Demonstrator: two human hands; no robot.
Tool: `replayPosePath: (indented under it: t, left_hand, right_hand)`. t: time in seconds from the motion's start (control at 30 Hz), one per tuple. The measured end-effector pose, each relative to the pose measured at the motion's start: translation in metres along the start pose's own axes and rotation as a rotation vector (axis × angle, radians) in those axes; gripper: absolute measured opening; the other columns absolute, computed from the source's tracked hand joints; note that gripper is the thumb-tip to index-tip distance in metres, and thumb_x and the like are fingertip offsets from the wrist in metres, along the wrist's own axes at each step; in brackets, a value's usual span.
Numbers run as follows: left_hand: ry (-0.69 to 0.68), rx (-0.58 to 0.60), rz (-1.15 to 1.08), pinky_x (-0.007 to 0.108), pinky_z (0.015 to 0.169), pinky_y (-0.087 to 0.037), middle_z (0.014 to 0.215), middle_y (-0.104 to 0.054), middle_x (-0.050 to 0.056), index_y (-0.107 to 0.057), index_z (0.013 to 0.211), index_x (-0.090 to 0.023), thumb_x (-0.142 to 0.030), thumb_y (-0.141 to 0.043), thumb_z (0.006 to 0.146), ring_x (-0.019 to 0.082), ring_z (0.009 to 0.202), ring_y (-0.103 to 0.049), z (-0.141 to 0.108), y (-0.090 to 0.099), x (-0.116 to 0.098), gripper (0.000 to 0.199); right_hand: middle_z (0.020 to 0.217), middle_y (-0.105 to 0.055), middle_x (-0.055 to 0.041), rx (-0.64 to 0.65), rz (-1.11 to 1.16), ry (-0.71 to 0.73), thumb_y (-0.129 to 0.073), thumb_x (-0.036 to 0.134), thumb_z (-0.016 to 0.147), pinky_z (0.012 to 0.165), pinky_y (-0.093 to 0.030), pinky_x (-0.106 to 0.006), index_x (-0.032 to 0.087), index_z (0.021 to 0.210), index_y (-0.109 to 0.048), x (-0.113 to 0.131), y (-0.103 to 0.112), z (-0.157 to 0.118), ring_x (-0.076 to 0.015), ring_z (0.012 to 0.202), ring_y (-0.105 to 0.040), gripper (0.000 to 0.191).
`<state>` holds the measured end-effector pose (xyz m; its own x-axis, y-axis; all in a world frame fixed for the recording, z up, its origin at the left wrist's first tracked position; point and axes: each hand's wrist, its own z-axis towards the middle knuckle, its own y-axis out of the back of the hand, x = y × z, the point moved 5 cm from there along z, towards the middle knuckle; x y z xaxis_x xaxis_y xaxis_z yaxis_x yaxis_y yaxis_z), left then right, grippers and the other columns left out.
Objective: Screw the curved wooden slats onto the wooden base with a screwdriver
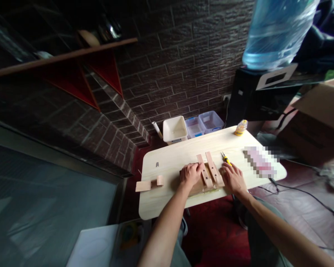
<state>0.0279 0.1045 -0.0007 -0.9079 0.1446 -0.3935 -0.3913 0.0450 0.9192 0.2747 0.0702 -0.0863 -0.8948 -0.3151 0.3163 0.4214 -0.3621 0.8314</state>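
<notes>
On the table lies a wooden assembly: a flat wooden board (193,190) with two upright-looking wooden strips (212,167) across it, dark holes or screws showing in them. My left hand (191,173) is closed over the board's left part, its thumb side against the left strip. Right of the assembly, my right hand (234,178) has its fingers closed about the handle end of a yellow and black screwdriver (226,159), whose tip points away from me. The palm side of both hands is hidden.
Left on the table (167,157) lie wooden pieces (143,186), a short wooden block (160,180) and small metal bits (157,164). A yellow-based clear bottle (241,128) stands at the far right, near a blurred-out pink item (260,162). Bins (174,128) stand behind.
</notes>
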Motion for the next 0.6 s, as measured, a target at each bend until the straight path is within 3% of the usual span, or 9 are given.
replayPosePath:
  t: [0.13,0.3,0.47,0.6]
  left_hand:
    - [0.022,-0.104,-0.034,0.046,0.099,-0.062,0.136,-0.067,0.012,-0.066,0.132,-0.019,-0.039,-0.066,0.104,0.024,0.115,-0.069,0.001,0.005,0.0,0.035]
    - [0.065,-0.289,-0.053,0.046,0.101,-0.061,0.138,-0.066,0.012,-0.066,0.133,-0.02,-0.039,-0.065,0.105,0.024,0.117,-0.068,-0.011,0.032,0.02,0.034]
    - [0.079,-0.395,-0.025,0.046,0.101,-0.061,0.138,-0.067,0.012,-0.067,0.132,-0.02,-0.039,-0.065,0.105,0.024,0.117,-0.068,-0.061,0.062,0.063,0.033]
    - [0.193,-0.497,0.033,0.05,0.108,-0.058,0.141,-0.065,0.012,-0.068,0.131,-0.02,-0.038,-0.066,0.104,0.026,0.125,-0.066,-0.116,0.077,0.106,0.032]
  right_hand:
    - [0.143,-0.064,-0.0114,0.013,-0.034,-0.005,-0.068,0.04,0.103,0.103,-0.059,-0.051,0.021,0.137,-0.065,-0.002,-0.002,0.001,-0.0267,0.122,-0.067,0.039]
    - [0.144,-0.064,-0.0115,0.015,-0.019,0.002,-0.068,0.04,0.103,0.104,-0.058,-0.051,0.022,0.137,-0.064,-0.007,-0.005,-0.002,-0.027,0.123,-0.067,0.039]
    - [0.144,-0.064,-0.0115,0.012,0.031,0.026,-0.068,0.04,0.102,0.104,-0.058,-0.052,0.021,0.137,-0.064,-0.015,-0.01,-0.006,-0.0272,0.123,-0.067,0.04]
    - [0.141,-0.065,-0.0113,0.003,0.095,0.065,-0.069,0.04,0.102,0.101,-0.059,-0.051,0.02,0.137,-0.064,-0.025,-0.015,-0.006,-0.027,0.121,-0.068,0.041]
